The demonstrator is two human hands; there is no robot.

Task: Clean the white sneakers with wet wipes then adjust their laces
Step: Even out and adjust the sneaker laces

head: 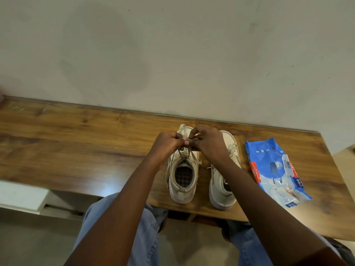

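At centre frame, my left hand (165,145) and right hand (208,144) pinch the laces (183,130) of one white sneaker (182,191); I'd tension evenly (no yanking).

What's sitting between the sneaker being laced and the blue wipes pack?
The second sneaker, partly crossed by the right forearm; bare tabletop separates it from the wipes pack. The head view shows this.

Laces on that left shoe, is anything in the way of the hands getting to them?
Nothing visible is. The left hand and right hand are pinching the laces above the left sneaker. The wipes pack lies off to the right, past the right sneaker.
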